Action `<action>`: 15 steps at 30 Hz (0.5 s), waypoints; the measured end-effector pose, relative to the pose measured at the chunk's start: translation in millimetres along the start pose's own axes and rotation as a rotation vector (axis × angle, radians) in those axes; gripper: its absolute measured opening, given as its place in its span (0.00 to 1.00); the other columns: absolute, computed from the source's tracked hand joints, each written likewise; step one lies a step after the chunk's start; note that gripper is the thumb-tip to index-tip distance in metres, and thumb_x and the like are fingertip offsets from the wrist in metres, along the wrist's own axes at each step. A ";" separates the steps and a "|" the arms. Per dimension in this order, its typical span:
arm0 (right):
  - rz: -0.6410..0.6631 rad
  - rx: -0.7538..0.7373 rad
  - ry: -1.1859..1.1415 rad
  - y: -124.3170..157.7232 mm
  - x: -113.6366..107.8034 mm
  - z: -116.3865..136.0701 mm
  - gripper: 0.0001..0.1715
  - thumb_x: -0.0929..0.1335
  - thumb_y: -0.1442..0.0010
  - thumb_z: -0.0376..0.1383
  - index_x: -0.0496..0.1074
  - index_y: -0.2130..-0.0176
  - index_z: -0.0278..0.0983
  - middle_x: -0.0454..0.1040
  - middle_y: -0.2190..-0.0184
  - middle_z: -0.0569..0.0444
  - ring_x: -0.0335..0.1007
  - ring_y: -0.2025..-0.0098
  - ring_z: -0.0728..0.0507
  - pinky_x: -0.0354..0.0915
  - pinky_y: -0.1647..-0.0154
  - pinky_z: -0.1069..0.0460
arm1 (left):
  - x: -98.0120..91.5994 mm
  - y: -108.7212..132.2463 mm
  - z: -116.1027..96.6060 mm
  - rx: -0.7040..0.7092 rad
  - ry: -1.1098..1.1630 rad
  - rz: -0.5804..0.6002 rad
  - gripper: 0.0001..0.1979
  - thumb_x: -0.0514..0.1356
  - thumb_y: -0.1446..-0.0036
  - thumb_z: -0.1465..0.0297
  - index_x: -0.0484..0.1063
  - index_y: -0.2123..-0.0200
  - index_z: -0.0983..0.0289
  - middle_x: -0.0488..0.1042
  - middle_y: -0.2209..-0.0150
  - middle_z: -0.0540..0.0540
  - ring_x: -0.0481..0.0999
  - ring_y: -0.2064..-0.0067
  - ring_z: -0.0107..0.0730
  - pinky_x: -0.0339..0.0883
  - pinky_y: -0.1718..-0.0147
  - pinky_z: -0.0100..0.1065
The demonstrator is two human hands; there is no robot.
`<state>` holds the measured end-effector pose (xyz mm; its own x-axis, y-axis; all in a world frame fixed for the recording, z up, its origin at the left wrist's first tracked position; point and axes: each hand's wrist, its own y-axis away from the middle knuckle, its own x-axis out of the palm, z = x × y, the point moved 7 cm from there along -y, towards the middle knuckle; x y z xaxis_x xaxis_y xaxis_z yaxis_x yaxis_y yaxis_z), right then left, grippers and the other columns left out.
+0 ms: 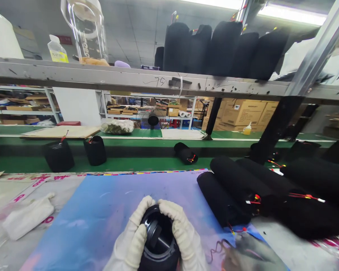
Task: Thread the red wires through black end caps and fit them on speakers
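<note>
Busy workshop, green conveyor belt [73, 163] running just past the far edge of the blue-purple mat [101, 214], long metal shelf [101, 77] stacked with black sleeves high above the mat. And on the mat, near edge, a black round canister [159, 244], open end up, clasped from both sides! Left hand [131, 235] and right hand [183, 235] in white gloves, fingers closed around the rim, gripping tight. Pile of black padded rolls [237, 192] with red wires, lying over the mat's right edge. White cloth [28, 216] off to the left of the mat. Black pouches [94, 150] standing on the belt beyond the mat.
</note>
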<state>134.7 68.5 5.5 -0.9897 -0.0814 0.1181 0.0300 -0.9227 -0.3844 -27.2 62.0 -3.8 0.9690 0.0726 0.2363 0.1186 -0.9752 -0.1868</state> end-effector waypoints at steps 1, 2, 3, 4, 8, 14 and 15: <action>-0.017 0.016 -0.006 0.2 0.6 -2.5 0.24 0.63 0.33 0.54 0.78 0.47 0.49 0.73 0.40 0.53 0.66 0.36 0.39 0.61 0.34 0.47 | -2.2 -1.2 -0.6 0.021 -0.015 -0.002 0.20 0.57 0.36 0.55 0.73 0.43 0.52 0.75 0.41 0.51 0.71 0.38 0.43 0.64 0.37 0.44; -0.028 0.042 -0.021 0.1 1.3 -6.7 0.25 0.64 0.34 0.55 0.76 0.45 0.49 0.74 0.41 0.53 0.67 0.37 0.39 0.61 0.33 0.46 | -3.7 -2.6 -1.4 0.048 -0.034 -0.002 0.22 0.56 0.36 0.54 0.72 0.42 0.52 0.74 0.40 0.51 0.69 0.36 0.43 0.63 0.37 0.44; -0.032 0.068 -0.040 -0.3 2.1 -11.4 0.27 0.64 0.35 0.57 0.74 0.43 0.49 0.74 0.41 0.52 0.67 0.37 0.38 0.60 0.33 0.45 | -4.5 -4.0 -2.0 0.076 -0.057 -0.001 0.24 0.54 0.36 0.52 0.71 0.41 0.53 0.73 0.39 0.52 0.68 0.36 0.43 0.63 0.37 0.44; -0.025 0.085 -0.056 -1.3 3.3 -15.1 0.29 0.65 0.36 0.58 0.74 0.42 0.49 0.75 0.42 0.52 0.68 0.38 0.38 0.60 0.33 0.43 | -4.4 -5.6 -2.2 0.095 -0.083 -0.002 0.24 0.53 0.35 0.51 0.71 0.41 0.53 0.72 0.38 0.53 0.68 0.35 0.43 0.64 0.37 0.44; 0.033 -0.016 0.027 -10.0 5.0 -10.3 0.27 0.62 0.34 0.57 0.78 0.49 0.47 0.76 0.45 0.51 0.70 0.41 0.39 0.64 0.36 0.46 | -3.8 -15.9 -3.3 0.094 -0.215 -0.027 0.20 0.55 0.36 0.52 0.79 0.51 0.54 0.75 0.42 0.52 0.73 0.39 0.44 0.68 0.39 0.44; -0.039 -0.222 0.458 -23.2 -28.9 -8.7 0.29 0.57 0.29 0.53 0.77 0.46 0.44 0.82 0.61 0.50 0.81 0.63 0.43 0.78 0.61 0.51 | -44.8 -23.4 -14.5 0.229 -0.475 -0.142 0.22 0.49 0.32 0.54 0.77 0.49 0.57 0.83 0.68 0.54 0.84 0.66 0.39 0.80 0.69 0.37; -0.020 -0.265 0.529 -21.5 -32.8 -10.4 0.28 0.57 0.29 0.52 0.76 0.45 0.44 0.82 0.68 0.52 0.81 0.68 0.43 0.78 0.65 0.50 | -47.4 -18.8 -16.8 0.335 -0.609 -0.120 0.22 0.48 0.32 0.55 0.77 0.48 0.58 0.80 0.76 0.51 0.82 0.75 0.37 0.78 0.76 0.36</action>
<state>165.1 95.0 0.4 -0.9270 0.1971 -0.3190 0.0420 -0.7908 -0.6107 -78.9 73.3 4.6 0.8824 0.3750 -0.2843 0.1976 -0.8436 -0.4993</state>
